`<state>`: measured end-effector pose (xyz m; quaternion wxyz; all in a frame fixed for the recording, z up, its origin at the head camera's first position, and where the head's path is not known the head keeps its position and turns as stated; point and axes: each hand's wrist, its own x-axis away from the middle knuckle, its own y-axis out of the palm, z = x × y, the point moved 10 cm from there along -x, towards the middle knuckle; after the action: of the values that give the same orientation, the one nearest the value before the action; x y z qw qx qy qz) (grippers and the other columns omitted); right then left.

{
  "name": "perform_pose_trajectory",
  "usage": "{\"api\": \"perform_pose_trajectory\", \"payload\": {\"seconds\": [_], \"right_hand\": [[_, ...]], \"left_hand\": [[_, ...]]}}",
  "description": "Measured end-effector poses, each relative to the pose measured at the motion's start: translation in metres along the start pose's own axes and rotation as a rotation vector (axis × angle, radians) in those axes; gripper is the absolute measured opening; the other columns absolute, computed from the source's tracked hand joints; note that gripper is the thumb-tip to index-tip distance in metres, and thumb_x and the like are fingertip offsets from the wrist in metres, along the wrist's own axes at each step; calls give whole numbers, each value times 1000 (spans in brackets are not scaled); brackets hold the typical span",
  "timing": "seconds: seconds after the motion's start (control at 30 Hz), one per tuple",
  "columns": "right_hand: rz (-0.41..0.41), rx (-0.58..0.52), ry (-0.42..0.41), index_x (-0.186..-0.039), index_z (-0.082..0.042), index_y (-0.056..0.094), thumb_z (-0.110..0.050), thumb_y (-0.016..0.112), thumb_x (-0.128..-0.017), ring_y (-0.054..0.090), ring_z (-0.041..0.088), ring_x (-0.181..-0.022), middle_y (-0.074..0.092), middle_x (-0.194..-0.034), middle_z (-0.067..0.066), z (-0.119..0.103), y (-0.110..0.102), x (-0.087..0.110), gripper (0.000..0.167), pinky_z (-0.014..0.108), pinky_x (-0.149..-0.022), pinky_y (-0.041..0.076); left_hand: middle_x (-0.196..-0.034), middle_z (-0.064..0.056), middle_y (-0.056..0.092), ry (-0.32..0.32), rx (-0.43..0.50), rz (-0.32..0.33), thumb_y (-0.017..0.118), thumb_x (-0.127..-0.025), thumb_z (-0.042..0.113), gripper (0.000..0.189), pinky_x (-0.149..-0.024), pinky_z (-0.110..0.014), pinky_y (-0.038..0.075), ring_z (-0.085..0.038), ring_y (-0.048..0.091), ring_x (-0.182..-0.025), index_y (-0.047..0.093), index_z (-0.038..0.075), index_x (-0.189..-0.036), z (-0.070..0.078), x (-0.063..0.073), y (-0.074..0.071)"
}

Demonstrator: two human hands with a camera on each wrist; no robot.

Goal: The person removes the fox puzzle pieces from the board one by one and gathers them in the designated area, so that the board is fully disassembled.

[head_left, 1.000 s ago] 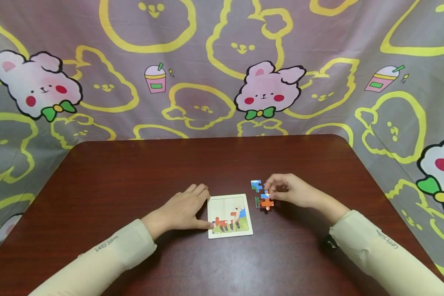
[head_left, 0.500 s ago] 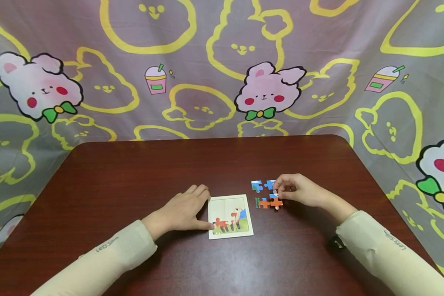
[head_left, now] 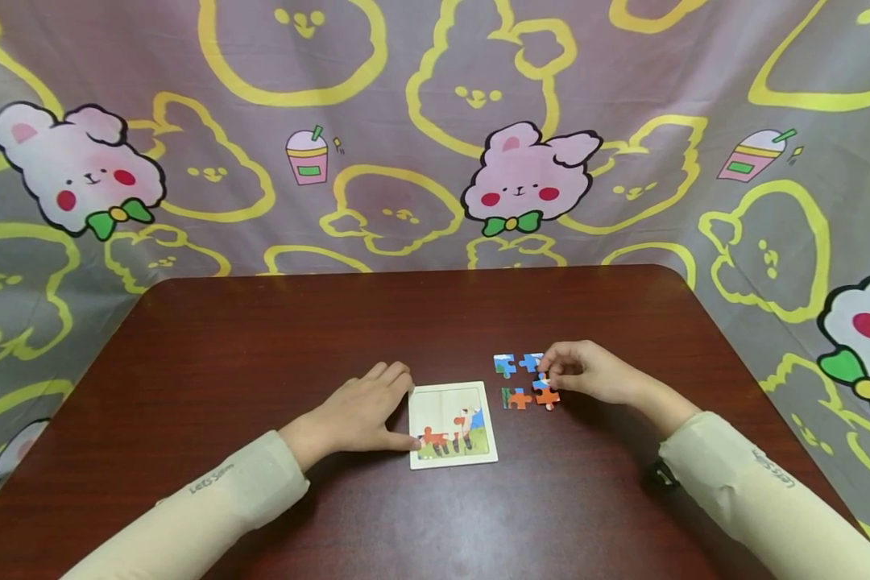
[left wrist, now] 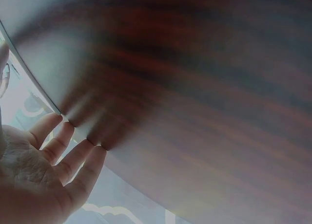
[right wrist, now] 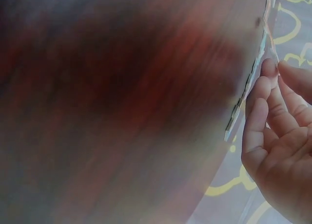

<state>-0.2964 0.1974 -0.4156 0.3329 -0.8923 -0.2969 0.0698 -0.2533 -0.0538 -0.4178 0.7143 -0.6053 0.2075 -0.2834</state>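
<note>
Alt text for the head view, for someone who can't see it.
A person's right hand pinches an orange-and-blue jigsaw piece near other loose pieces on a dark table; the left hand touches the edge of a partly filled puzzle tray.

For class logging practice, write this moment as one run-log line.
left hand: touching puzzle board; right hand: pinching puzzle piece; puzzle board: partly filled

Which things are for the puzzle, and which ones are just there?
For the puzzle:
puzzle tray
loose pieces
left hand, touching the puzzle tray
right hand, pinching an orange-and-blue piece

Just there:
brown table
bunny-patterned cloth
</note>
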Motion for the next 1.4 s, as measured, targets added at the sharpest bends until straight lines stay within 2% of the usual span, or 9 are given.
{"api": "perform_pose_trajectory", "payload": {"seconds": [0.17,0.5,0.67,0.77,0.87,1.0,1.23,1.4], "right_hand": [[7,16,2,-102,0,65,4,67,-89,58,8,-76,67,-82,7,-1,-1,1,14,22,-68,48],[36,123,26,-100,-3,66,2,67,-90,61,6,-76,71,-87,4,4,-2,2,11,24,-68,49],[60,195,38,-100,-6,67,-1,67,-90,58,7,-74,71,-88,1,4,-5,3,11,24,-66,47],[77,233,40,-100,-8,68,-3,67,-90,57,8,-74,71,-89,0,0,-6,4,10,25,-65,47],[85,253,27,-99,-7,69,-4,68,-90,58,9,-76,71,-89,0,-8,-4,3,9,25,-67,47],[72,274,-3,-99,-6,71,-4,69,-90,58,9,-78,72,-92,1,-22,5,-1,10,25,-68,49],[-3,263,-104,-101,-6,72,-5,69,-90,55,3,-65,66,-95,2,-53,32,-13,12,21,-60,48],[-43,273,-175,-99,-8,72,-6,72,-87,53,2,-72,65,-87,-4,-69,53,-23,11,20,-66,47]], "left_hand": [[-124,0,50,0,0,-4,74,-75,65,69,-69,-34,49,-19,49,-106,53,13,-116,0,0,0],[-124,0,51,-7,-18,-12,72,-77,66,69,-70,-35,50,-18,51,-108,53,14,-118,1,2,1],[-137,-5,51,-21,-12,-19,68,-81,67,85,-84,-45,54,-25,51,-126,48,8,-139,2,6,2],[-151,-10,44,-31,1,-37,66,-83,67,95,-95,-51,51,-30,42,-141,39,5,-150,2,10,4],[-161,-12,33,-21,4,-46,65,-83,67,100,-101,-51,48,-30,33,-149,32,5,-154,4,15,6],[-165,-13,24,2,1,-58,64,-83,69,105,-104,-48,47,-28,28,-151,27,4,-156,7,18,9],[-164,-13,24,-16,-9,-95,63,-81,72,107,-108,-45,44,-26,28,-151,28,3,-156,5,18,13],[-164,-12,25,-19,-22,-104,63,-80,73,108,-109,-42,44,-25,30,-151,30,3,-155,5,15,14]]}}
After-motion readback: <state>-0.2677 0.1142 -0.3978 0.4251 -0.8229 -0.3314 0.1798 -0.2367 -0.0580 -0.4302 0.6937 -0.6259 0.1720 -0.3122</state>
